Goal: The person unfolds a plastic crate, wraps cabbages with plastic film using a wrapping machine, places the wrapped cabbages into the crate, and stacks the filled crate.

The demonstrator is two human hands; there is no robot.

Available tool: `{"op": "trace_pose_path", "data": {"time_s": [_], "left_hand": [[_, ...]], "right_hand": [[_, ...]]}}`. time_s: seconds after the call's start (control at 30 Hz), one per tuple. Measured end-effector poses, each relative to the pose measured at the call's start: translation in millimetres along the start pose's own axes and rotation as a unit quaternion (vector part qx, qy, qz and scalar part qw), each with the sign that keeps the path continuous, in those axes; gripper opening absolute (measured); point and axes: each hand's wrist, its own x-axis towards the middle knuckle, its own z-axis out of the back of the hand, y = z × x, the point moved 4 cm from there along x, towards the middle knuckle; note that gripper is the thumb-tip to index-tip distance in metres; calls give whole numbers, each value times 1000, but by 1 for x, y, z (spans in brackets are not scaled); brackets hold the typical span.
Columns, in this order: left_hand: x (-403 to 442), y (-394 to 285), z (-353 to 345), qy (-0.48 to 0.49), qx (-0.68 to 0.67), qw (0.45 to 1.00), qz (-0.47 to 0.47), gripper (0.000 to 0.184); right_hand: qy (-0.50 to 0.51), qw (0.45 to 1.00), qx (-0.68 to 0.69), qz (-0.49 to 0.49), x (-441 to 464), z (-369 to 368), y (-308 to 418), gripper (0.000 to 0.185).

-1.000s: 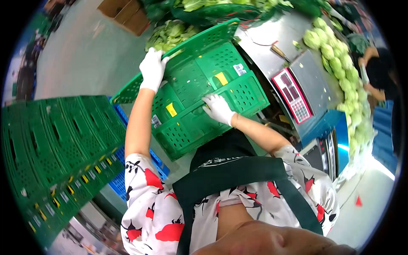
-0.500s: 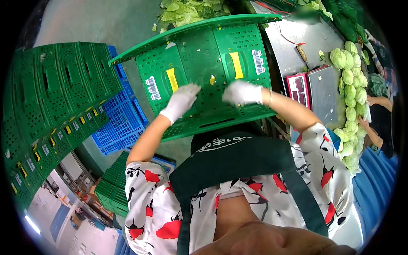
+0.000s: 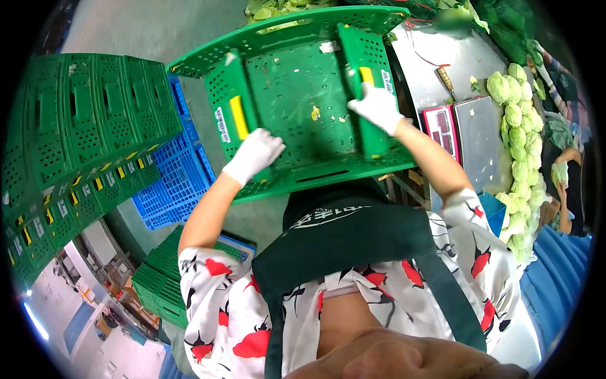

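Note:
In front of me is a green folding crate with perforated walls and yellow scraps on its floor. Its two end panels stand partly raised, leaning inward. My left hand, in a white glove, has curled fingers over the lower end of the left panel, below its yellow handle. My right hand, also gloved, holds the right panel just beneath its yellow handle, thumb toward the inside. Parts of the fingers are hidden on both hands.
Stacked green crates stand on blue crates at left; folded green ones lie below. On the right are a metal table, a scale, a wood-handled tool and rows of cabbages. Another person's arm holds a cabbage.
Both end panels have swung up from lying flat, uncovering the crate's floor. My hands have moved apart, the right one also away from me. The other person's hands have shifted.

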Motion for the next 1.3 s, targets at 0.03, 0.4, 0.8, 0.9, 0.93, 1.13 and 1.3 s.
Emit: {"op": "trace_pose_path", "data": {"time_s": [0.03, 0.4, 0.8, 0.9, 0.93, 1.13, 1.3], "left_hand": [[-13, 1, 29, 12, 40, 999, 34, 22], [-26, -10, 89, -111, 51, 984, 132, 14], [163, -265, -33, 2, -188, 923, -335, 25], [178, -295, -32, 8, -204, 906, -370, 25], [182, -308, -36, 32, -238, 903, -357, 25], [253, -430, -141, 169, -418, 866, -215, 24], [363, -563, -211, 109, -404, 879, -228, 31]], "right_hand": [[-41, 998, -29, -24, -15, 29, -12, 50], [-301, 944, 120, 60, -116, 122, -87, 52], [-128, 935, 174, -281, -395, -83, -168, 48], [-101, 894, 242, -363, -454, -98, -165, 50], [-115, 876, 274, -379, -475, -106, -167, 50], [-376, 720, 388, -435, -597, -90, -333, 50], [-511, 604, 479, -381, -675, -58, -542, 51]]}}
